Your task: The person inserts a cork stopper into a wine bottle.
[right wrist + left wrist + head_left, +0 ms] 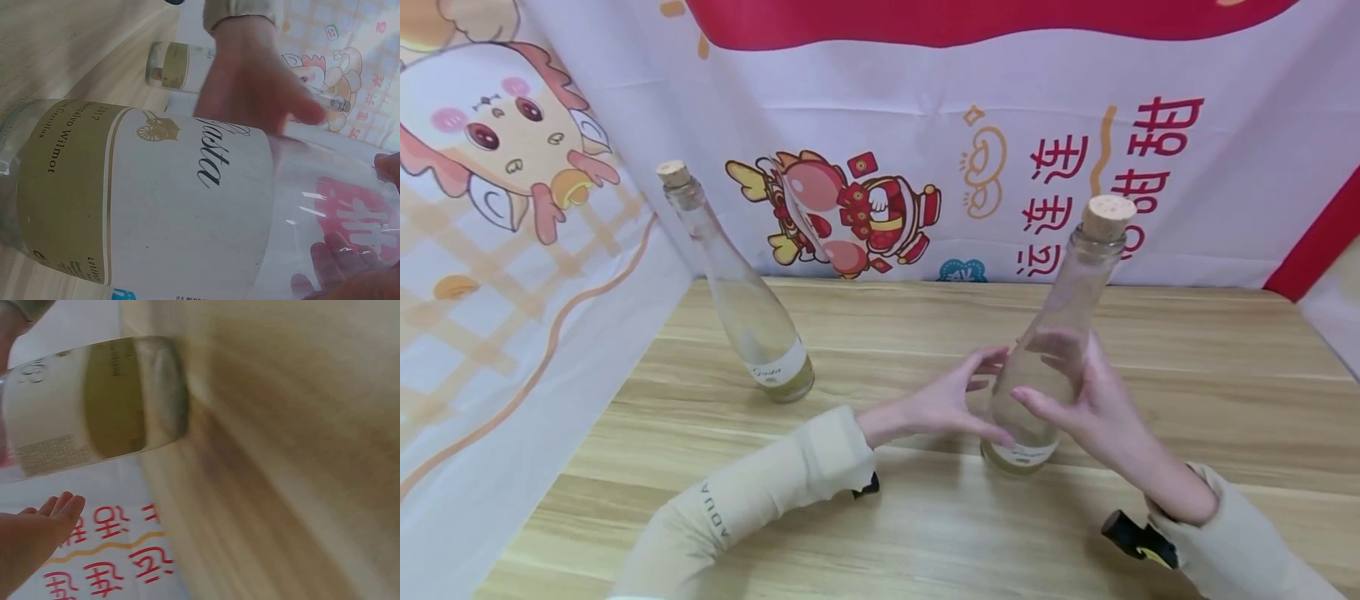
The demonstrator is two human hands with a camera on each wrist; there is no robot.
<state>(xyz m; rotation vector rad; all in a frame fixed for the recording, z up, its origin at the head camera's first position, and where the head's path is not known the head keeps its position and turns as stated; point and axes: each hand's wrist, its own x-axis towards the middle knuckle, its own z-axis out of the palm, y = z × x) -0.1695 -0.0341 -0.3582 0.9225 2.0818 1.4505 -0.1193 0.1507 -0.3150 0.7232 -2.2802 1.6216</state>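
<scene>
A tall clear glass bottle (1037, 367) with a cork (1108, 218) in its mouth stands on the right side of the table. My right hand (1097, 396) grips its body, thumb across the near side and fingers round the back, partly seen through the glass. In the right wrist view, the bottle's white and olive-green label (187, 200) fills the middle. My left hand (958, 400) is at the bottle's left side, thumb and fingers spread; in the left wrist view, its fingers (65, 506) are nearly straight, below the bottle.
A second corked bottle (760, 325) with a similar label stands at the back left of the wooden table (887, 550). Printed cloth (880, 92) hangs behind the table, and more cloth (490, 292) covers the left side. Black straps (1138, 537) show at the sleeves.
</scene>
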